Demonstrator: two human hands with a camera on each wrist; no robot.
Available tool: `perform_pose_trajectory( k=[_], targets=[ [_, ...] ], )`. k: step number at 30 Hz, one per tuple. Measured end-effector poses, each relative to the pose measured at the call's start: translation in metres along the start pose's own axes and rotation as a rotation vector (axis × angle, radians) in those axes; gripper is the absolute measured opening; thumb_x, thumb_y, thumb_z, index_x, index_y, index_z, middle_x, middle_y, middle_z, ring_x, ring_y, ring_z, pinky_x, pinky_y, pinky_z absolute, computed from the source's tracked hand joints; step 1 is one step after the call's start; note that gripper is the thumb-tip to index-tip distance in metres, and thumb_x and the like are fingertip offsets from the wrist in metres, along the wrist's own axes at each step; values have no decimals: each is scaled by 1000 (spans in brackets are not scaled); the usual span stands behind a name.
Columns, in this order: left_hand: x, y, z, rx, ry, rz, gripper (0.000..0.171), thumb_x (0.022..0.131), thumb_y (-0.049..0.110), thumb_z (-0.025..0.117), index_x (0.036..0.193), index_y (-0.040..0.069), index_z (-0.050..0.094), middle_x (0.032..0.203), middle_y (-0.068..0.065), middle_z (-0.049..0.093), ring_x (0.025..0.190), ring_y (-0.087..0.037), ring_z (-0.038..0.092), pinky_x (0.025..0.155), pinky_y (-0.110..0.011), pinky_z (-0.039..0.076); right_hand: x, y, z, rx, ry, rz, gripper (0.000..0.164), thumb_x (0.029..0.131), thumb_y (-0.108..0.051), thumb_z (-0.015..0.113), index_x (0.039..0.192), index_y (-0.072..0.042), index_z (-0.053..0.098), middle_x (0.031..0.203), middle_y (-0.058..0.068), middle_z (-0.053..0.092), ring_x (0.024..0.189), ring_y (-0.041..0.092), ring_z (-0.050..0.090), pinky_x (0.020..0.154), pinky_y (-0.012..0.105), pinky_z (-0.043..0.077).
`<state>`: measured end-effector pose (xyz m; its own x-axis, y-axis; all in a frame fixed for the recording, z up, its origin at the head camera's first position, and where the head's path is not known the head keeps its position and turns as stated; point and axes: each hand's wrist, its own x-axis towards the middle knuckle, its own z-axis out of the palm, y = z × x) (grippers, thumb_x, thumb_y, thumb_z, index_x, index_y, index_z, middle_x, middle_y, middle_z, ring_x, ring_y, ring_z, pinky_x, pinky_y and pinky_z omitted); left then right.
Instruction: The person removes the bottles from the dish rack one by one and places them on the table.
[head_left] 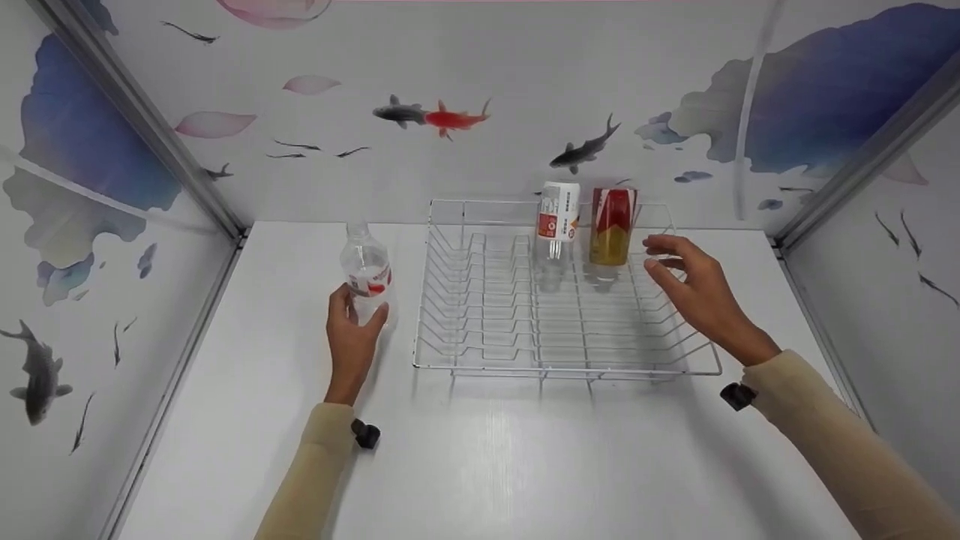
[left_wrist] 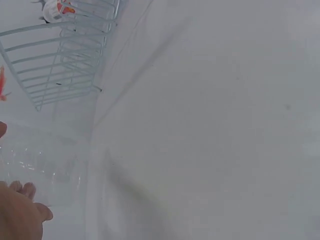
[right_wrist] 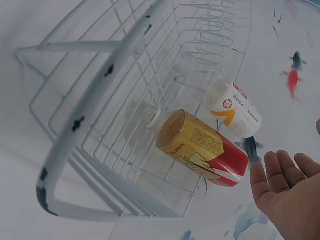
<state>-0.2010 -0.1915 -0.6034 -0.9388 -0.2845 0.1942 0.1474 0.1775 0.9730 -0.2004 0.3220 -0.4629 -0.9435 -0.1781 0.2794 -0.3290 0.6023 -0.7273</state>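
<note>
A clear plastic bottle with a red and white label stands upright on the table, left of the rack. My left hand grips its lower part, thumb on one side and fingers around the other; fingertips show behind the clear plastic in the left wrist view. Two bottles stand neck down in the white wire dish rack: one with a white label, one with a red and gold label. Beside the latter, my right hand hovers with loosely bent fingers, touching nothing.
The rack has a row of wire dividers on its left side and chipped paint on its rim. White panels painted with fish and leaves enclose the white table at the back and both sides.
</note>
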Motion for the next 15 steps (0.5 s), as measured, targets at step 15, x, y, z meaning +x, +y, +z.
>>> perform_pose_trajectory(
  k=[15],
  targets=[
    [17,-13,5,25,20,-51,73,103,11,79,164,5,40,163,-11,48,163,-23,35,137,-43,21,16,17,3,-1,-21,68,48,116,-28,61,155,-1,56,153,18,60,137,35,60,118,62,47]
  ],
)
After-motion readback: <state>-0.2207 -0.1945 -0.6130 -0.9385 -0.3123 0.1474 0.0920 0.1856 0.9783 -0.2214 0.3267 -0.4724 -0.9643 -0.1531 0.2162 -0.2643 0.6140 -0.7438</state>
